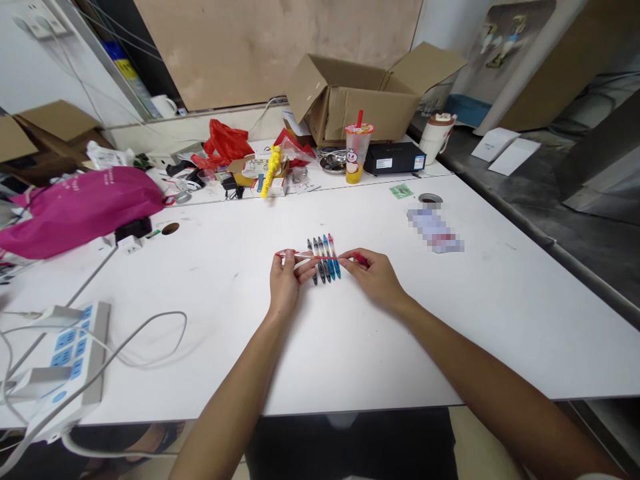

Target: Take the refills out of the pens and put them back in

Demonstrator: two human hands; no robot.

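Observation:
Several pens (324, 259) lie side by side on the white table (450, 320), black ones at the left, blue ones and a red one at the right. Both hands hold a thin red pen refill (315, 256) stretched level across the row. My left hand (285, 280) pinches its left end, beside a clear pen barrel. My right hand (375, 277) pinches the right end, with a red cap showing between its fingers.
A power strip (70, 360) with a looping cable (150, 333) lies at the front left. A pink bag (80, 210) sits far left. Clutter, a drink cup (356, 153), a black box (395, 159) and an open carton (360, 100) line the back. A blurred card (435, 230) lies right.

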